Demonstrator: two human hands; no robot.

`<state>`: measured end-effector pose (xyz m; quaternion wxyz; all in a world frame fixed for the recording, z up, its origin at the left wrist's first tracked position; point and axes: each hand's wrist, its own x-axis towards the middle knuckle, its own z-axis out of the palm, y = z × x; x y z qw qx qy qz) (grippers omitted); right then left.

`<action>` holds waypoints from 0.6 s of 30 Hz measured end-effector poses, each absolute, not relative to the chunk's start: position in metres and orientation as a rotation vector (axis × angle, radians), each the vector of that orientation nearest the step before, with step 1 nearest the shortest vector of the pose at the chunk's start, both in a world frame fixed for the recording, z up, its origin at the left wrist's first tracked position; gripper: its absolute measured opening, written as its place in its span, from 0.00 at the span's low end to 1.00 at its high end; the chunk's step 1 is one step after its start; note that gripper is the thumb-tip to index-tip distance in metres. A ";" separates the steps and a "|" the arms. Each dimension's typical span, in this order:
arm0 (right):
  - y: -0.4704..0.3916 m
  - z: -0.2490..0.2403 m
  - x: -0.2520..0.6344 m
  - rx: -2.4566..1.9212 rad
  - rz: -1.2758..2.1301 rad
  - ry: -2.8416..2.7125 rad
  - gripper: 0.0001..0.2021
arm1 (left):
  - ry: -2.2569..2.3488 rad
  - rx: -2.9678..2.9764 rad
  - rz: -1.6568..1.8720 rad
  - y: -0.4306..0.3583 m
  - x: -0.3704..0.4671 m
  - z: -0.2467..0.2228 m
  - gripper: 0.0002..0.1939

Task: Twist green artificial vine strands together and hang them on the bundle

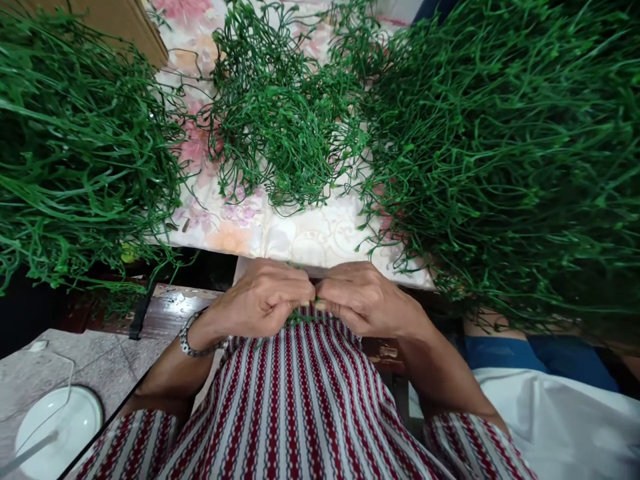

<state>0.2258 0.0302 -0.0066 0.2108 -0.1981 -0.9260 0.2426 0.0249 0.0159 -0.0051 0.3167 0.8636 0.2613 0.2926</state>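
My left hand point(270, 298), with a bracelet at the wrist, and my right hand point(360, 298) meet at the near edge of the table, thumbs against curled fingers. Small bits of green stem show between and below them, so both appear to pinch thin green stems. Most of what they hold is hidden by the fingers. Beyond my hands a small loose heap of green stems point(300, 133) lies on the flowered tablecloth point(310, 233).
Large piles of green stems stand at the left point(85, 153) and right point(505, 147). A cardboard box point(120, 27) is at the back left. At lower left is a round white object point(60, 427). Another person's white garment point(560, 413) shows at lower right.
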 end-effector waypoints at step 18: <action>0.026 0.009 0.241 -1.053 0.573 -2.206 0.10 | 0.943 1.655 1.102 0.026 0.027 -0.013 0.04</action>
